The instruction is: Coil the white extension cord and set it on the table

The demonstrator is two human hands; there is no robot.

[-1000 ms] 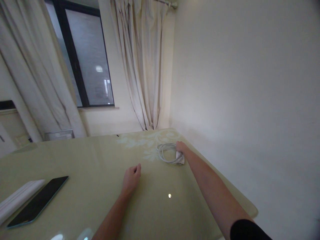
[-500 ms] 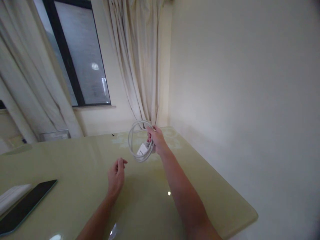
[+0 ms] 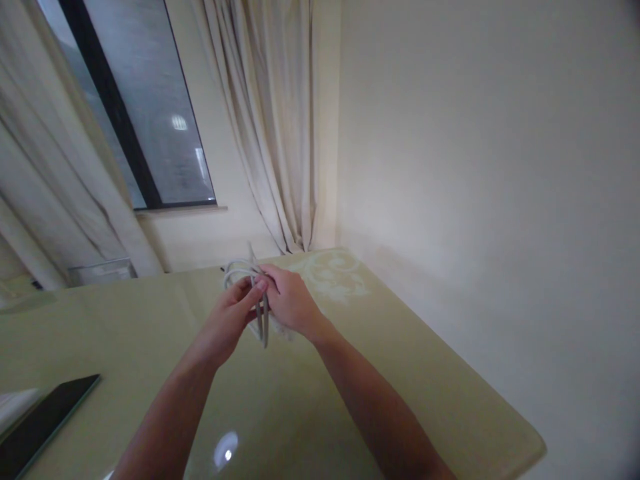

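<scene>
A coiled grey-white power cord (image 3: 261,327) hangs above the far part of the table, held between both hands. My left hand (image 3: 233,317) is closed on the left side of the loops, thumb pressed on top of them. From the other side my right hand (image 3: 290,297) grips the same coil, its fingers partly hidden behind the loops. Under the right hand a pale blurred part of the cord shows, likely its white socket end. One short piece of cord sticks up above the hands.
The glossy pale green table (image 3: 400,387) runs along the right wall (image 3: 475,200). At the left lie a flat black panel (image 3: 50,420) and a white object (image 3: 17,407). Curtains (image 3: 270,133) and a dark-framed window (image 3: 145,100) stand behind the table.
My left hand has risen and taken hold of the coil. My right hand has brought the cord left and slightly down, and the loops are now bunched between both hands.
</scene>
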